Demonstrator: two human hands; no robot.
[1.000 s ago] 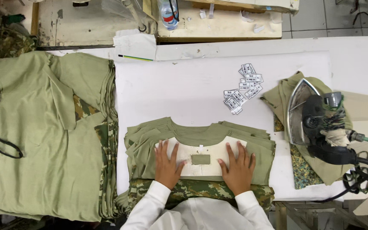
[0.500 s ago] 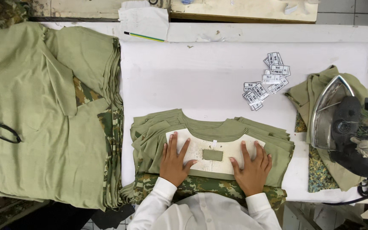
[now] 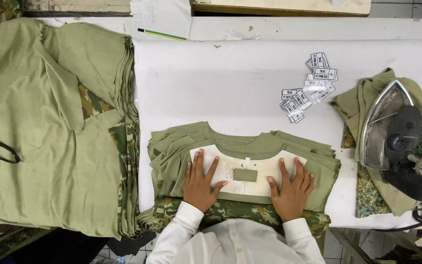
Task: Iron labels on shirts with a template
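Left hand (image 3: pixel 200 182) flat, fingers spread, gripping nothing, pressing pale template (image 3: pixel 246 168). Right hand (image 3: pixel 291 188) same, fingers splayed on template's right end. Small olive rectangle (image 3: pixel 245 174) shows in template's cutout, between hands. Template lies on neckline of folded olive shirt stack (image 3: pixel 230 144), near bench (image 3: pixel 230 83) front edge. Camouflage fabric (image 3: pixel 235 213) under stack. Loose white labels (image 3: pixel 308 85) beyond, right. Iron (image 3: pixel 389 134) far right on cloth. Large olive garment pile (image 3: pixel 50 127) left. Pencil (image 3: pixel 163 34) at bench back.
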